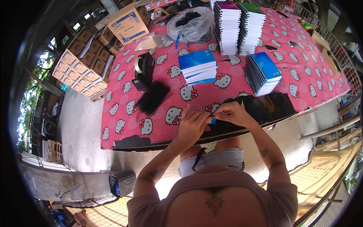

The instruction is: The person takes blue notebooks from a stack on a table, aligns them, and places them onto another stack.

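Note:
Near the front edge of the table, my left hand (195, 123) is closed over a small blue-covered notebook (213, 121), mostly hidden under the fingers. My right hand (232, 113) sits just beside it, thumb and fingertips pinched at the notebook's edge. What the pinch holds is dark and too small to make out. To the left lies a heap of black spiral binding coils (153, 97). Beyond my hands stands a stack of blue-covered notebook pages (197, 65) without visible coils. A stack of coil-bound blue notebooks (264, 73) stands to the right.
A black tape dispenser (143, 72) stands left on the pink patterned table cover (124, 113). Behind are blue-handled pliers (177, 41), a clear plastic bag (204, 28) of black coils and tall notebook stacks (227, 30). Cardboard boxes (81, 62) are piled at the left.

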Demonstrator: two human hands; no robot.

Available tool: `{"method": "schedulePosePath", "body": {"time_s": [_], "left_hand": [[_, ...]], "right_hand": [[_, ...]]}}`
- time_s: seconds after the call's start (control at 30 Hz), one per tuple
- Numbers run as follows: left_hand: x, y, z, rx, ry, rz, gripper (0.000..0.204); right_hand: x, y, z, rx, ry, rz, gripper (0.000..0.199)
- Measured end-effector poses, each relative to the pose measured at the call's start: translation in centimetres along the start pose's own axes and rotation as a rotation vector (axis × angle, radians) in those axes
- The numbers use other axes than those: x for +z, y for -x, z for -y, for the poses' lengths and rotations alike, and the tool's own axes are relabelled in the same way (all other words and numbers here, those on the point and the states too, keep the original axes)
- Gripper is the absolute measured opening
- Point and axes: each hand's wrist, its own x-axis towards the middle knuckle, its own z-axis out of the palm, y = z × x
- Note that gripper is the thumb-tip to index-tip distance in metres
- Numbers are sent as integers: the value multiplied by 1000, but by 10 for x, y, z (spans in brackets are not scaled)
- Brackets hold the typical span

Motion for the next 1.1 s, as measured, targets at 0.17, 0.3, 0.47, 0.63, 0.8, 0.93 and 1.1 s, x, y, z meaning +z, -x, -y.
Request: {"method": "schedulePosePath", "body": {"time_s": [0.17,0.3,0.47,0.63,0.8,0.93,1.1], "left_hand": [[-7,-7,-6,-2,12,6,14],[-15,-8,-15,21,-4,52,13],[-35,-18,-15,-190,35,-48,26],[-71,-56,-65,-230,919,-94,32],[-63,-55,-22,-76,514,-236,24],[-50,-49,-11,-108,453,-222,20],[-57,-49,10,-108,352,-252,18]], "right_hand": [[-2,-5,-1,-47,17,47,12],[16,-3,8,-213,312,-98,15],[51,4,69,-229,325,-558,33],[9,20,83,-237,581,-583,53],[-148,6,101,42,-118,-701,55],[-235,4,64,101,135,-549,57],[-252,19,39,266,626,-624,64]]}}
